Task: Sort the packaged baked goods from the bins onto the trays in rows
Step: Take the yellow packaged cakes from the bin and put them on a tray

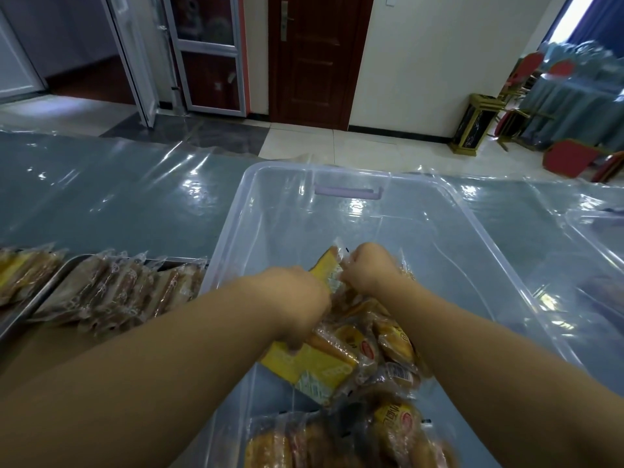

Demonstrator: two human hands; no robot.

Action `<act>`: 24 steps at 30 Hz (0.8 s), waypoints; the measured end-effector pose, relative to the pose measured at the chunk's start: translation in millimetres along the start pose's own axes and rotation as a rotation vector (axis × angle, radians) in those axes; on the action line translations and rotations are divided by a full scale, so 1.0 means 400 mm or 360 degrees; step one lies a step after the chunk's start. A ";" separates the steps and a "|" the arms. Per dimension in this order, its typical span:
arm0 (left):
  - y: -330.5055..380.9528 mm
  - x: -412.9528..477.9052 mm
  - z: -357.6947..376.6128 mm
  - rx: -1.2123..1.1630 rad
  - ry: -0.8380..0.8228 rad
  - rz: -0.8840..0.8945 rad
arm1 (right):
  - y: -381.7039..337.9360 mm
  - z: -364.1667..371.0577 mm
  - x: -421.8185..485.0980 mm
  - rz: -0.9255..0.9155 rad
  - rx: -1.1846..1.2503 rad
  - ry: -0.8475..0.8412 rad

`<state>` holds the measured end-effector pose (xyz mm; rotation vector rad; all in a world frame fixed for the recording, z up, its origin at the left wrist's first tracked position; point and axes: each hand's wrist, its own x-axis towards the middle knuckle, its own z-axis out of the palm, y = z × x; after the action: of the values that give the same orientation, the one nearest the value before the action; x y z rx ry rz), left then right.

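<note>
Fingers (304, 329) of the left hand (297, 304) curl round a yellow packet (304, 364). The right hand (368, 270) appears to pinch its far end. A clear bin (337, 168) surrounds both hands. Well left of the fingers, a metal tray (17, 324) carries a row of packets (111, 292). Loose packets (395, 339) lie beneath the fingers. Step in hand: pickup. The next move calls for lifting over the bin wall and extending the row.
</note>
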<state>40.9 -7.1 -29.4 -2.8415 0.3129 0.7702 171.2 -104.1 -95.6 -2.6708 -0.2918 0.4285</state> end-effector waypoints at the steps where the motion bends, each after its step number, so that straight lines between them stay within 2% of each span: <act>1: 0.000 -0.001 0.000 -0.0015 -0.0003 0.0003 | -0.001 -0.001 -0.006 -0.0049 0.0088 0.0001; 6: 0.000 -0.018 -0.001 -0.0125 0.0042 -0.0022 | -0.009 -0.032 -0.032 -0.0105 0.0433 0.0085; 10: 0.004 -0.053 -0.021 -0.0108 0.0217 -0.0065 | -0.013 -0.094 -0.076 -0.0132 0.0634 0.0156; 15: 0.003 -0.154 -0.042 -0.0254 0.0613 -0.0150 | -0.029 -0.205 -0.174 -0.0247 0.0852 0.0373; 24: -0.051 -0.435 0.000 -0.0928 0.1536 -0.0220 | -0.116 -0.342 -0.429 -0.0642 0.1148 0.0968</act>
<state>-100.6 39.2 62.4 -3.5106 -0.0148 -0.7175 51.4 -159.0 85.9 -1.8486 -0.3814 -0.3500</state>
